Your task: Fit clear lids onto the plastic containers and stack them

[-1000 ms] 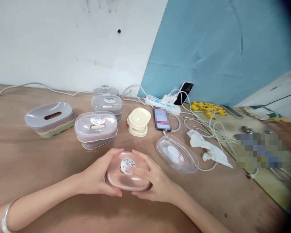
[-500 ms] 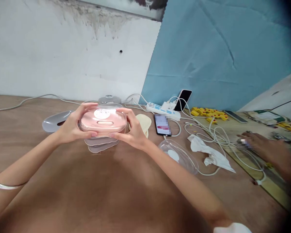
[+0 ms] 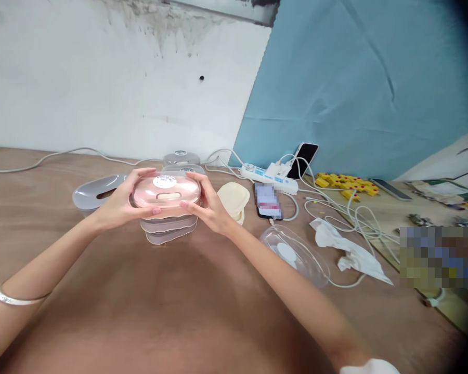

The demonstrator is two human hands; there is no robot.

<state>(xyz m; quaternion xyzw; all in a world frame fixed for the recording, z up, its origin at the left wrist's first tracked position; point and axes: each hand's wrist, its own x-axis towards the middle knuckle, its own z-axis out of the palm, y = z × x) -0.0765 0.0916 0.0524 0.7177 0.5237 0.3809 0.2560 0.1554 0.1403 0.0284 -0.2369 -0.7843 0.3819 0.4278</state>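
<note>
My left hand and right hand clasp the pink box by its ends, over or on the grey box, I can't tell; uneven grip could slide it off, or sideways drift could bump the cream containers beyond.

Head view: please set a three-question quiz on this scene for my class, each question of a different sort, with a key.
1. True or false: the left hand and the right hand both hold the pink box.
2. Fill the gap: a silver-coloured ____ circles the left forearm.
3. Choose one: what colour are the stacked pieces beyond the right hand, on the picture's right?
A green
B cream
C black

Key:
1. True
2. bangle
3. B
</note>
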